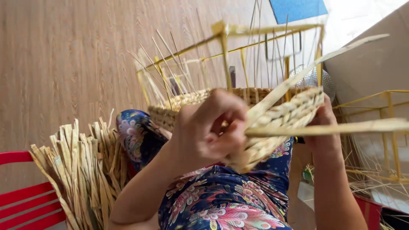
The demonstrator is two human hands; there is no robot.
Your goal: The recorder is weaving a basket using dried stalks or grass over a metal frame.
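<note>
The woven straw basket [272, 123] sits on a yellow wire frame [264, 32] on the person's lap, its loose flat strands pointing right and up-right. The left hand [211, 127] is pinched shut on one strand [341, 127]. The right hand [326, 132] grips the basket's far corner. A bundle of straw [81, 170] lies on a red chair [25, 204].
</note>
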